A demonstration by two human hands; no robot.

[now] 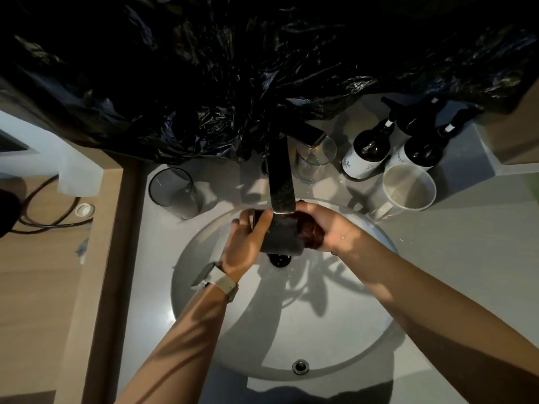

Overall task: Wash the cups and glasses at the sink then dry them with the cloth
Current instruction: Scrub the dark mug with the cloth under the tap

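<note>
Over the round white sink (335, 330), under the black tap spout (281, 182), my left hand (248, 240) grips a dark cup (281, 237) lying on its side. My right hand (326, 225) holds a dark reddish-brown cloth (310, 231) pressed against the cup's other end. A clear glass (175, 192) stands on the counter at the left of the tap. Another clear glass (315, 158) stands behind the tap at the right. A translucent plastic cup (408, 188) sits further right.
Two dark pump bottles (367, 150) with white labels stand at the back right. Black plastic sheeting (233, 68) hangs over the wall behind the tap. A wooden ledge (96, 258) with a black cable lies at the left. The drain (280, 259) is under the cup.
</note>
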